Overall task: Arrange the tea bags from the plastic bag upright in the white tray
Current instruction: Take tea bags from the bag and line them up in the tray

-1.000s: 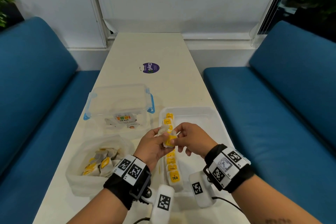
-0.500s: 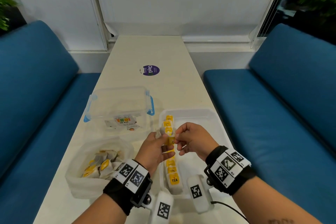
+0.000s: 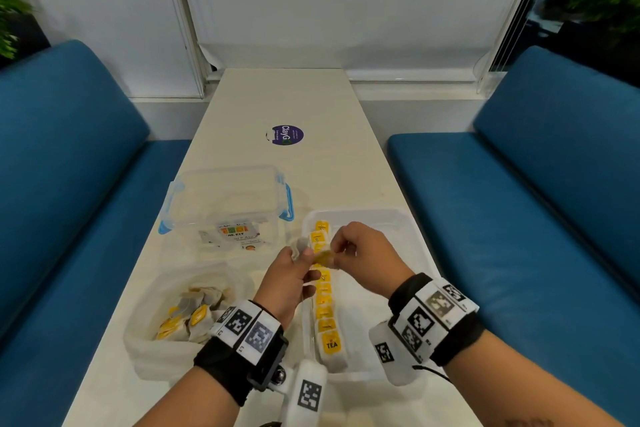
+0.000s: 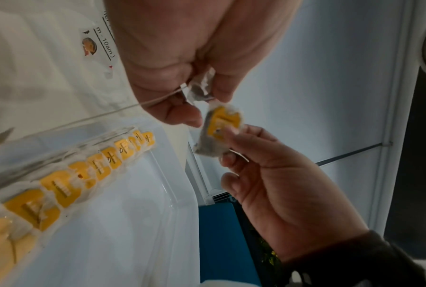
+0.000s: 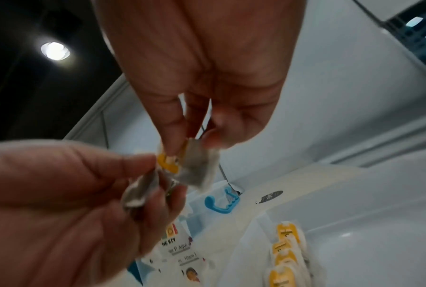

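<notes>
Both hands hover over the left side of the white tray (image 3: 394, 218). My left hand (image 3: 304, 253) pinches a greyish tea bag (image 4: 199, 89) between thumb and fingers, and its string trails off to the left. My right hand (image 3: 335, 249) pinches a second tea bag with a yellow tag (image 4: 222, 124), close beside the first. A row of several yellow-tagged tea bags (image 3: 325, 308) stands upright along the tray's left wall. To the left, the open plastic bag (image 3: 145, 329) holds several more tea bags (image 3: 183, 317).
A clear lidded box with blue latches (image 3: 228, 198) sits behind the plastic bag. A purple round sticker (image 3: 287, 134) lies farther up the long cream table (image 3: 277, 97). Blue benches (image 3: 519, 218) flank both sides. The tray's right half (image 3: 398, 260) holds no tea bags.
Both hands stay together above the tray, working the two tea bags. The yellow-tagged bag now sits a little to the right of the left hand's bag.
</notes>
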Demonstrator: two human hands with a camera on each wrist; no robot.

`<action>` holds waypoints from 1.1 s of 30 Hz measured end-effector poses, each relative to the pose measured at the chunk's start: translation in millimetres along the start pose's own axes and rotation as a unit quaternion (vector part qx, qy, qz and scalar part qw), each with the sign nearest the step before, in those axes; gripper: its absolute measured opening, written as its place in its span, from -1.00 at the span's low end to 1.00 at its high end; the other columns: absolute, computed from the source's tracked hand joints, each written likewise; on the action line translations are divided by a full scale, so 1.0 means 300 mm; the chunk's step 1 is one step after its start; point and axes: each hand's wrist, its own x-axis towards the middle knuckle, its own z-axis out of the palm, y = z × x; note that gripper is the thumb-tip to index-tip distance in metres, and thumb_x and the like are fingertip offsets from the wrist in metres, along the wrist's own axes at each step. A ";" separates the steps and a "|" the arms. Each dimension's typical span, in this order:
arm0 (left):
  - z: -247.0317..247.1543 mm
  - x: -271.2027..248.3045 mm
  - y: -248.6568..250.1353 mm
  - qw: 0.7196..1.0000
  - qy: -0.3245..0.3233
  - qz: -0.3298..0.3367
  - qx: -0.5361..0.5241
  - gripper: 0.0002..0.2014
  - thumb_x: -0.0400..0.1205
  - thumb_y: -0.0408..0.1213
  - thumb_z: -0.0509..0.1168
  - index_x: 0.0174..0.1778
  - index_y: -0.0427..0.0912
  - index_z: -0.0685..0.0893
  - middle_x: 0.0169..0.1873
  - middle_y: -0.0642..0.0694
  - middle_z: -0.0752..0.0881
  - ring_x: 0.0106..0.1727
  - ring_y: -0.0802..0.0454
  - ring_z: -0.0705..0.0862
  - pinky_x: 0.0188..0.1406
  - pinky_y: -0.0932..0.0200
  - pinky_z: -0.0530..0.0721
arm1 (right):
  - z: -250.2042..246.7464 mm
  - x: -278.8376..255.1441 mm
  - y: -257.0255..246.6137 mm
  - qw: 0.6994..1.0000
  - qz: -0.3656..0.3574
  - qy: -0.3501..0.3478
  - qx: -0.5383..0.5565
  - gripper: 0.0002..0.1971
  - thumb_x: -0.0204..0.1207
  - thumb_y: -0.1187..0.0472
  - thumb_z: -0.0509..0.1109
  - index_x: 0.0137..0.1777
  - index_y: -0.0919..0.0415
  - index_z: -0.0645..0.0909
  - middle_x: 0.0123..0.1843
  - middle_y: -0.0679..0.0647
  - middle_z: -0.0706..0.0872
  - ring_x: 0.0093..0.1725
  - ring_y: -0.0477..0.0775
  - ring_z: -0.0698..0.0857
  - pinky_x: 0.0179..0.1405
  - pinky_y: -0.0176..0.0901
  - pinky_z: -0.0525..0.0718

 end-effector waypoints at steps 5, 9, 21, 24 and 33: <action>-0.007 0.003 0.002 0.999 -0.025 -0.010 -0.018 -0.88 0.72 -0.21 0.11 0.08 -0.09 0.52 -0.10 -0.04 0.67 -0.09 0.03 0.63 -0.16 0.17 0.57 | -0.017 0.023 0.008 0.956 0.090 -0.035 0.277 -0.80 0.49 0.52 0.33 -0.11 0.22 0.45 -0.35 0.12 0.62 -0.49 0.02 0.65 -0.70 -0.28 0.47; 0.001 0.005 -0.010 0.997 -0.061 -0.021 -0.034 -0.94 0.69 -0.29 0.17 -0.02 -0.11 0.55 -0.18 -0.10 0.70 -0.20 0.01 0.67 -0.24 0.17 0.66 | -0.004 0.036 0.021 0.969 0.087 -0.030 0.231 -0.92 0.54 0.35 0.37 -0.15 0.19 0.55 -0.37 0.14 0.67 -0.52 -0.12 0.65 -0.69 -0.29 0.50; -0.025 0.049 -0.010 0.998 0.026 -0.042 -0.028 -0.90 0.71 -0.30 0.14 -0.11 -0.11 0.53 -0.16 -0.07 0.64 -0.22 0.04 0.59 -0.21 0.16 0.60 | -0.103 0.105 0.053 0.979 0.100 0.031 0.176 -0.89 0.54 0.23 0.41 -0.16 0.24 0.72 -0.42 -0.03 0.58 -0.49 -0.20 0.45 -0.61 -0.53 0.39; -0.024 0.060 -0.012 0.998 0.022 -0.049 -0.013 -0.92 0.70 -0.27 0.17 -0.08 -0.08 0.55 -0.15 -0.04 0.66 -0.20 0.06 0.60 -0.20 0.18 0.60 | -0.108 0.134 0.064 0.975 0.101 0.029 0.194 -0.85 0.51 0.27 0.43 -0.05 0.38 0.74 -0.43 -0.03 0.57 -0.54 -0.25 0.48 -0.63 -0.55 0.38; -0.041 0.093 -0.029 0.997 0.030 -0.075 0.012 -0.91 0.69 -0.25 0.18 -0.09 -0.07 0.58 -0.17 -0.02 0.68 -0.22 0.07 0.61 -0.22 0.21 0.59 | -0.107 0.188 0.141 0.917 0.164 -0.095 0.350 -0.84 0.59 0.24 0.33 -0.24 0.16 0.62 -0.28 0.02 0.69 -0.44 -0.10 0.56 -0.65 -0.39 0.32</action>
